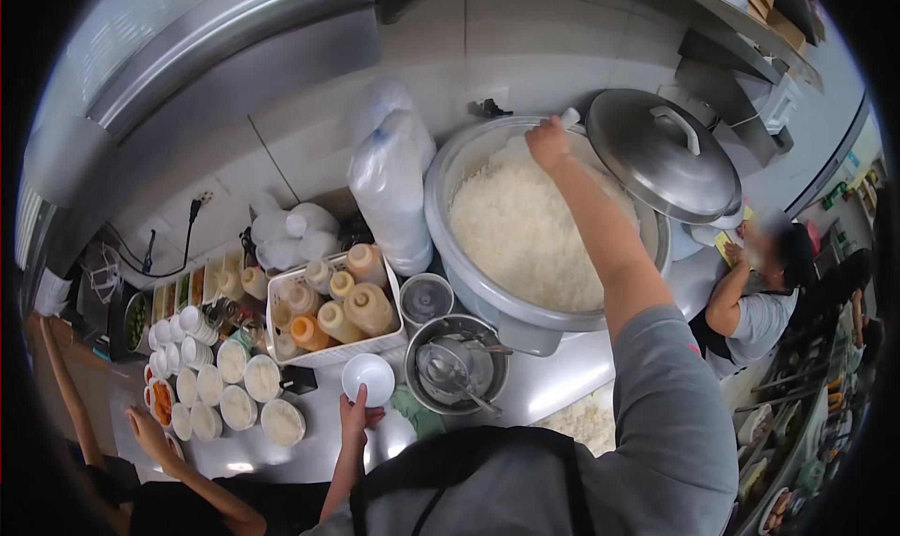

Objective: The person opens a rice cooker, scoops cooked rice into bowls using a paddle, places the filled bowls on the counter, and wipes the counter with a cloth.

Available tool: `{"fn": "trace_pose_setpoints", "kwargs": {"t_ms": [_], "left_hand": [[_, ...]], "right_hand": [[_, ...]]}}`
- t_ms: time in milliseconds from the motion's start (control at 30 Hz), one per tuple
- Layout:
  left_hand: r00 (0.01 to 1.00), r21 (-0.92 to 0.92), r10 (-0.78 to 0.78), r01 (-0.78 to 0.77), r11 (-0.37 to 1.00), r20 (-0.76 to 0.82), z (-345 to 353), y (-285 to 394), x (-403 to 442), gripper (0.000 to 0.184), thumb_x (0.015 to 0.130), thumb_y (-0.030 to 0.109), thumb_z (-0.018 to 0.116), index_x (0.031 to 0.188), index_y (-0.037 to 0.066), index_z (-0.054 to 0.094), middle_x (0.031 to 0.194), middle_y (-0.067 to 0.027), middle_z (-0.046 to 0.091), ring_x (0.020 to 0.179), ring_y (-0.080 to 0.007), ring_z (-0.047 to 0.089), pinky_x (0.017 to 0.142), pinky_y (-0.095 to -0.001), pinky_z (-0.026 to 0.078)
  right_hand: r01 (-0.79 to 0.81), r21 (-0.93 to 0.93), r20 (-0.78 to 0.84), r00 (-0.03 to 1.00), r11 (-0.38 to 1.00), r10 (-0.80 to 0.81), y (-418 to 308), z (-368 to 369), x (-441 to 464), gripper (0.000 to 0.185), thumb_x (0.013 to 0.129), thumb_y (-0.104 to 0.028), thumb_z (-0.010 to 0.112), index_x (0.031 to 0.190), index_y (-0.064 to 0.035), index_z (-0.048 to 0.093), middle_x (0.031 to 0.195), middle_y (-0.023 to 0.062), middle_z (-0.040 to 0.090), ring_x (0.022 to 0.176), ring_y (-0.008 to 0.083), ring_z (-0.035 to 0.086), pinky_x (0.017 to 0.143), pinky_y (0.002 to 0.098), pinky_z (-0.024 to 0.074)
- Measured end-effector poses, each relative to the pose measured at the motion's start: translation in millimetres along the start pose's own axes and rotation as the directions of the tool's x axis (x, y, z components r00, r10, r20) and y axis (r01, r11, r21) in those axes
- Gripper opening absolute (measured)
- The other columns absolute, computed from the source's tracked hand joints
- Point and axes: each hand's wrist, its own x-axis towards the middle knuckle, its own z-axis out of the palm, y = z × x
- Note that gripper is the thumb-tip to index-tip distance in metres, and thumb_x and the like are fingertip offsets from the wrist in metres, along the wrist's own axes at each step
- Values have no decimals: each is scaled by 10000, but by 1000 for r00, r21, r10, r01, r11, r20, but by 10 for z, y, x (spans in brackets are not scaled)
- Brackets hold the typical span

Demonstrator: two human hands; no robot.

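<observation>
My left hand (pixel 354 418) holds an empty white bowl (pixel 368 379) low over the steel counter, beside a green cloth (pixel 414 412). My right arm reaches across a large cooker full of white rice (pixel 525 227). At the cooker's far rim, my right hand (pixel 548 142) is closed around a white handle (pixel 569 118); whatever is attached to it is hidden. A metal lid (pixel 664 152) leans over the cooker's right side. Between the bowl and the cooker stands a steel pot (pixel 457 363) with ladles in it.
A white basket (pixel 337 353) holds several sauce bottles. Several rice-filled bowls (pixel 239 407) stand at the left, near a co-worker's hands (pixel 152 435). A bagged stack (pixel 392 189) rises behind the basket. Another person (pixel 750 302) stands at the right.
</observation>
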Motion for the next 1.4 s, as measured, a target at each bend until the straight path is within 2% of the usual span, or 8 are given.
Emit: {"fn": "trace_pose_setpoints", "kwargs": {"t_ms": [233,533,733,933,1000,1067,1133,1400], "left_hand": [[992,-151,123,-116,982,37,-162,-238,324,447,721,31,452,1134,-13,286,1027,-239,461,772,-364,582,542,-396,540],[985,-278,75,-29,960,156,-315,-26,-40,598,606,29,448,1184,-12,300,1089,-173,445,929,-340,516,666,-442,532],[973,-250,71,-14,968,219,-263,335,-590,598,619,6,421,1205,-7,302,1089,-186,463,931,-330,533,685,-423,521],[914,-356,153,-10,934,376,92,644,-666,581,623,16,464,1187,-23,333,1092,-170,472,946,-320,525,727,-444,497],[899,-390,186,-19,921,396,262,785,-671,583,619,28,484,1181,-20,333,1090,-171,469,929,-334,529,687,-455,514],[861,-447,213,19,894,462,425,989,-704,583,639,44,477,1196,-22,318,1106,-184,463,924,-343,535,671,-450,522],[826,-472,216,68,879,521,524,1107,-656,580,648,52,476,1201,-21,319,1110,-186,463,950,-337,525,690,-453,512],[648,-641,375,233,731,663,990,1617,-726,616,696,125,468,1240,-40,230,1129,-286,403,975,-516,437,640,-447,545]], "right_hand": [[299,36,150,942,953,-301,-121,-159,100,111,686,-142,513,719,-156,619,701,12,599,793,158,537,824,357,284],[280,143,281,908,949,-310,-248,-324,-176,118,638,-146,534,724,-142,614,694,33,595,741,168,552,778,377,280],[331,227,4,940,916,-341,-734,-540,-670,94,641,-108,514,693,-117,591,669,15,573,743,153,527,728,344,311],[455,292,-303,878,841,-370,-618,-994,-764,262,666,-47,464,888,-89,597,731,20,578,770,163,514,705,364,339],[76,400,-130,991,913,-25,-441,-953,-706,318,675,-46,465,959,-115,590,767,42,586,792,181,523,716,360,327],[-107,393,50,994,913,95,-245,-746,-734,312,687,-64,481,965,-149,592,799,56,590,799,198,535,725,380,308],[-197,342,374,926,919,60,-148,-624,-837,305,710,-85,489,987,-165,589,811,34,592,795,194,550,732,396,278],[-351,548,601,797,759,-65,-536,-678,-1013,324,723,-74,475,1003,-187,593,835,26,612,820,183,562,753,392,248]]}}
